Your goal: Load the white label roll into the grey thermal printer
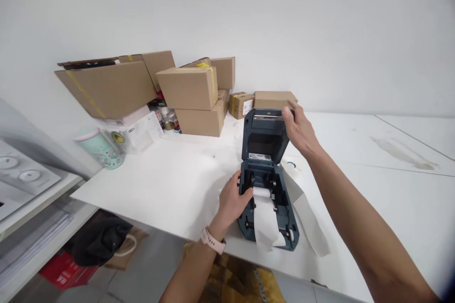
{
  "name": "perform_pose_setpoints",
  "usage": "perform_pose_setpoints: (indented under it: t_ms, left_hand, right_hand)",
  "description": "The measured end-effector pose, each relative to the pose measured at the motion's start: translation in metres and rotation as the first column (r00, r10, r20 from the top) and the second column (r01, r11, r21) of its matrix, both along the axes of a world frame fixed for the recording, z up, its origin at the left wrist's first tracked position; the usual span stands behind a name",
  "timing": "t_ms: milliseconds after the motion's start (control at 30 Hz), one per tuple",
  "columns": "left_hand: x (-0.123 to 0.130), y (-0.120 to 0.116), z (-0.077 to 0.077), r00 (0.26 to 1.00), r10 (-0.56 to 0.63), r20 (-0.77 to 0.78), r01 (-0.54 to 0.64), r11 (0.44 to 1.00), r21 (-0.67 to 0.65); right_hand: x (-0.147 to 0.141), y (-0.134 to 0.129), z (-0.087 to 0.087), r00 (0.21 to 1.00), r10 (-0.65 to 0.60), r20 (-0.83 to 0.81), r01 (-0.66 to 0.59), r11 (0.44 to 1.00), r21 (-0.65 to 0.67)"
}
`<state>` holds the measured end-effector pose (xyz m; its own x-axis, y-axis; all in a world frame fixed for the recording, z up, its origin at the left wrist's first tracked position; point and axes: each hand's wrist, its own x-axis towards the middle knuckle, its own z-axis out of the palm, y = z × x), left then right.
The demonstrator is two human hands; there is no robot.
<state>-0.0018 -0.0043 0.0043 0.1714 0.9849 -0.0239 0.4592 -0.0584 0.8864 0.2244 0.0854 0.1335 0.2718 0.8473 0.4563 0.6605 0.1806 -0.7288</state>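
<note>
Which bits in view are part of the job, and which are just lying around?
In use:
- printer, lid raised, right hand at its top edge
- paper roll inside, left hand beside it
- paper strip alongside, probably

Lying about:
- cardboard boxes
- white box
- mint tumbler

From where I stood, the one camera rode on the person's head, looking forward and down from above the near edge of the white table (170,175) towards the far wall (320,33). It sat close enough for the open printer (282,199), a little right of centre, to show from above and from its near side, with both forearms reaching in from the near edge. The view was wide, taking in a shelf (39,209) at near left and the floor (156,251) below.
</note>
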Motion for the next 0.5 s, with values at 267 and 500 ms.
perform_pose_setpoints:
  t_ms: [267,500]
  left_hand:
    - [-0.001,0.022,0.018,0.884,-0.16,-0.439,0.193,0.981,0.031]
    - [-0.007,0.031,0.017,0.873,-0.241,-0.425,0.266,0.964,0.0]
  right_hand:
    - [-0.016,-0.064,-0.04,0.887,0.194,0.42,-0.268,0.955,0.126]
    - [-0.034,-0.068,-0.097,0.505,0.687,0.522,-0.358,0.718,-0.597]
